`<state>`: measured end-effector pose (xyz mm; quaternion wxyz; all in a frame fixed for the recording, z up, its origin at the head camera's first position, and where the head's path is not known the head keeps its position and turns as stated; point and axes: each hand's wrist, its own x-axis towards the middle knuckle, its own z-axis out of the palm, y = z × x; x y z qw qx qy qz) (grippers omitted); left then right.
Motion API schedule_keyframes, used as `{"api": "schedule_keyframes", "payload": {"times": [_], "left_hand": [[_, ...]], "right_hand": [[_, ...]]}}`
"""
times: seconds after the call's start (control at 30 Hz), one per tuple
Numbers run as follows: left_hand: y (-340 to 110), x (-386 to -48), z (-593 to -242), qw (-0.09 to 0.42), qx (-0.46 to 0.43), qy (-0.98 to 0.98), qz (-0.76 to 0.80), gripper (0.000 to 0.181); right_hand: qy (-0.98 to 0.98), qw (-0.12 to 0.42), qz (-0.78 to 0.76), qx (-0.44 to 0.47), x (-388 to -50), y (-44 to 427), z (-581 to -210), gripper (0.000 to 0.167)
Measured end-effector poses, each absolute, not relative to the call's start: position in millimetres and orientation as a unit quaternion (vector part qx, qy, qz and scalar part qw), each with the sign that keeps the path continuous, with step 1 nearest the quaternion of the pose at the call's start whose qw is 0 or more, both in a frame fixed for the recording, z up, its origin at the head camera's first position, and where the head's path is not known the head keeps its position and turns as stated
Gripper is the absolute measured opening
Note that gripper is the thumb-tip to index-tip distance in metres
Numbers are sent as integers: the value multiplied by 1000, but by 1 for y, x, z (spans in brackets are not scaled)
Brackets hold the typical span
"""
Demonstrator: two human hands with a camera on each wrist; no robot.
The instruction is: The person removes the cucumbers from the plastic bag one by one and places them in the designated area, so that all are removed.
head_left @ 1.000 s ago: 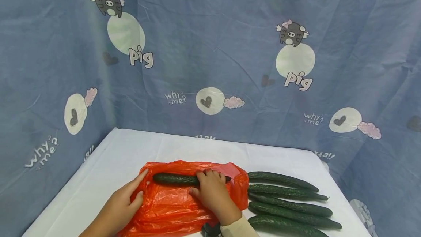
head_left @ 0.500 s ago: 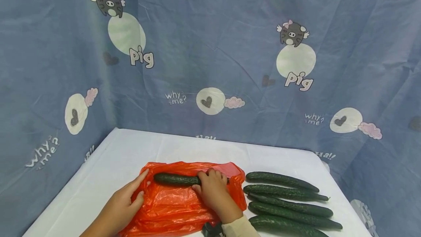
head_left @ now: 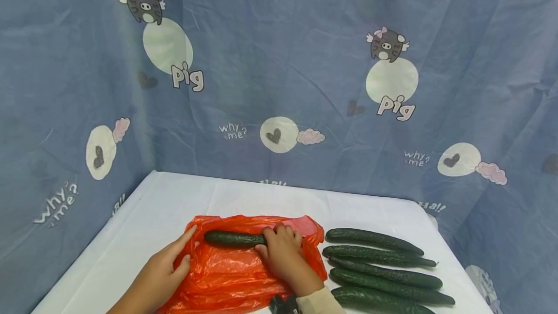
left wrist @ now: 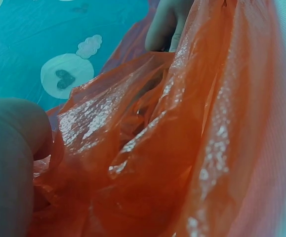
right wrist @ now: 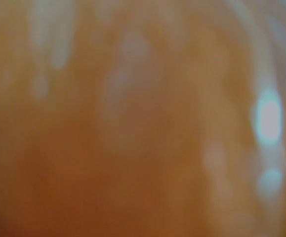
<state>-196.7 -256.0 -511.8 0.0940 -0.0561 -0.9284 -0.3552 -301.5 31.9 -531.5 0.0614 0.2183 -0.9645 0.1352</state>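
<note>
An orange-red plastic bag (head_left: 235, 268) lies spread on the white table, crumpled along its edges. On it rests a dark green cucumber (head_left: 233, 239), lying crosswise near the far side. My right hand (head_left: 283, 256) grips this cucumber toward its right end, with fingers over the top, and hides that end. At the bag's left edge, my left hand (head_left: 163, 273) holds the film; its thumb (left wrist: 14, 153) and a fingertip (left wrist: 162, 29) show on either side of the film in the left wrist view. The right wrist view is only an orange blur.
To the right of the bag several cucumbers (head_left: 383, 282) lie side by side on the white tabletop (head_left: 183, 195). A small black device (head_left: 281, 304) sits at the right wrist. Blue printed cloth (head_left: 279, 86) hangs behind the table and at its sides.
The bag's right edge has drawn in to the left, baring more of the neighbouring cucumbers' ends. My right hand has shifted slightly right over the cucumber's tip. My left hand has hardly moved.
</note>
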Motion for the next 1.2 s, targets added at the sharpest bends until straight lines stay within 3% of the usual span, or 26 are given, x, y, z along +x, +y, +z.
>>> {"api": "schedule_keyframes", "payload": {"times": [0.6,1.2], "left_hand": [[-256,-197,-515,91,-49,-929,-356,68],[-254,-196,-510,95,-52,-927,-359,71]], "right_hand": [[-965,69,119,222,-298,37,-520,41],[-953,36,128,272,-280,47,-481,44]]}}
